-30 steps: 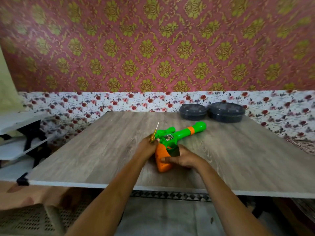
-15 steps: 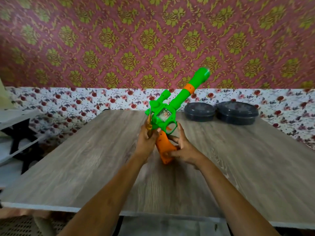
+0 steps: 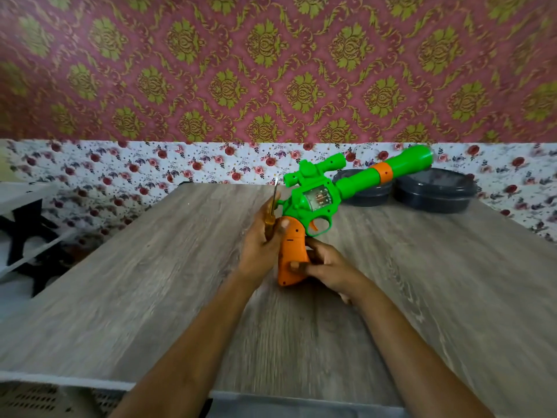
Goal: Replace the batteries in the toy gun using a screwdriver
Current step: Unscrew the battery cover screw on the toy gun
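Hands close together above the middle of the table [image 3: 135, 297], both clamped: left hand [image 3: 260, 239] wrapped round a screwdriver [image 3: 272, 208], tip up, thumb on the orange grip; right hand [image 3: 328, 267] curled round the grip's lower end. Broad stretch of table either side, near edge behind the wrists. Between the hands the toy gun [image 3: 316, 203], barrel slanting up and right across two dark containers [image 3: 434, 194] at the far edge.

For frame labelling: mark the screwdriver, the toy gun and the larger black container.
screwdriver [image 3: 269, 218], head view, on its amber handle.
toy gun [image 3: 318, 200], head view, on the clear window in its green body.
larger black container [image 3: 434, 203], head view, on its front wall.
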{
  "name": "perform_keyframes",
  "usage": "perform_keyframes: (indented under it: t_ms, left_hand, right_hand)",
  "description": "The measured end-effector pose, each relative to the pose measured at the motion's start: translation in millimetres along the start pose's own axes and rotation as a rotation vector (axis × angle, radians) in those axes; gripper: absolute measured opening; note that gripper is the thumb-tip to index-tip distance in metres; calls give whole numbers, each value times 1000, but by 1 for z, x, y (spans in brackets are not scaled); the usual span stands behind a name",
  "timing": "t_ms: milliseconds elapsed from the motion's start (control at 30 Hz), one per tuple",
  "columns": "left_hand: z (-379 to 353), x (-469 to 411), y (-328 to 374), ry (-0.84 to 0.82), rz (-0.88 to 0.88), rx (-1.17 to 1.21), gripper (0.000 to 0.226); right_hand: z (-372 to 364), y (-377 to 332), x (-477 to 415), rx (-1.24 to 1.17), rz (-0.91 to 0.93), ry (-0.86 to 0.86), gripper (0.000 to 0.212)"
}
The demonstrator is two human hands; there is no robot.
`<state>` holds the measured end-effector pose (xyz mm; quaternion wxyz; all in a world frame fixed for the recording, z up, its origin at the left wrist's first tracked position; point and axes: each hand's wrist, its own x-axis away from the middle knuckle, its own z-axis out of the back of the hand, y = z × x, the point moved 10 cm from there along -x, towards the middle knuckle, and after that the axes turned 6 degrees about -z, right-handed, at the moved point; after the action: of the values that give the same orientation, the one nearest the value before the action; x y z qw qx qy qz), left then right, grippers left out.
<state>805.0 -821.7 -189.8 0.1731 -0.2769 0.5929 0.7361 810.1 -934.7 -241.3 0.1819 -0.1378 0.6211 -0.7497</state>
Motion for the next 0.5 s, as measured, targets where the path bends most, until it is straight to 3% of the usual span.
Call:
perform_keyframes:
  t_ms: [167, 267, 333, 500]
  left_hand:
    - [44, 17, 1, 298, 118, -175, 26]
    - [44, 38, -2, 196, 262, -329, 32]
    - [38, 53, 2, 116, 300, -313, 24]
    - [30, 67, 23, 105, 206, -306, 7]
  right_hand:
    - [15, -5, 3, 15, 23, 79, 40]
    - [18, -5, 7, 45, 11, 93, 44]
    - [16, -7, 10, 69, 3, 94, 44]
    - [11, -10, 16, 107, -15, 105, 48]
